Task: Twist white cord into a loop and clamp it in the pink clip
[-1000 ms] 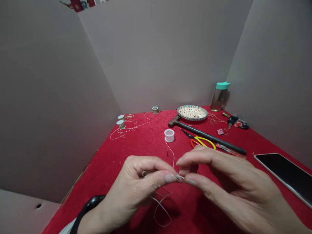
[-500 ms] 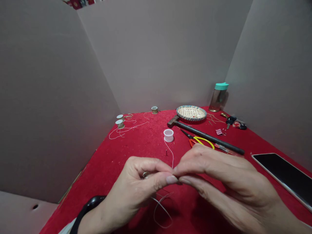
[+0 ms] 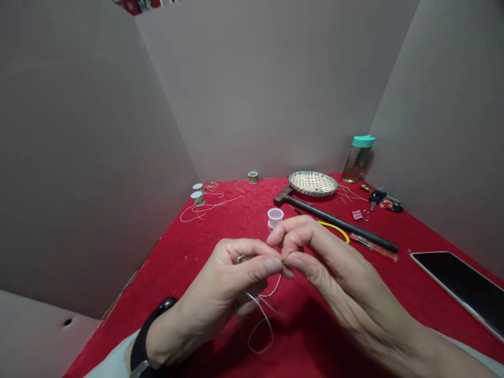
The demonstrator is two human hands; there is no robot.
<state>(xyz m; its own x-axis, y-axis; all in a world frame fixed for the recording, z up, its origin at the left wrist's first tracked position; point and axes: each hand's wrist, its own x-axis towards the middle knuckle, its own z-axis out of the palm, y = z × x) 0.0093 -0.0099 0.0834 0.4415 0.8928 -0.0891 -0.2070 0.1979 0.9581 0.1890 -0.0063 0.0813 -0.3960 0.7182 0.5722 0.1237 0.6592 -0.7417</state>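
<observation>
My left hand [image 3: 228,283] and my right hand [image 3: 326,268] meet fingertip to fingertip above the red cloth [image 3: 189,247]. Both pinch a thin white thread [image 3: 262,320] that loops down below them onto the cloth. A small metal ring [image 3: 241,259] shows between my left fingers. A black band sits on my left wrist. Just beyond my fingers stands a small white spool [image 3: 274,216], and the thread appears to run toward it.
A hammer [image 3: 334,220] lies across the cloth with yellow-handled scissors [image 3: 334,228] and a red pen [image 3: 374,248] beside it. A woven dish [image 3: 313,183], a teal-capped jar [image 3: 359,157], keys [image 3: 384,199], several spools [image 3: 198,195] and a phone [image 3: 460,286] lie around. Grey walls enclose it.
My right hand has lifted and curled its fingers, moving slightly left and up over the scissors. The thread loop below has shifted. My left hand keeps its pinch.
</observation>
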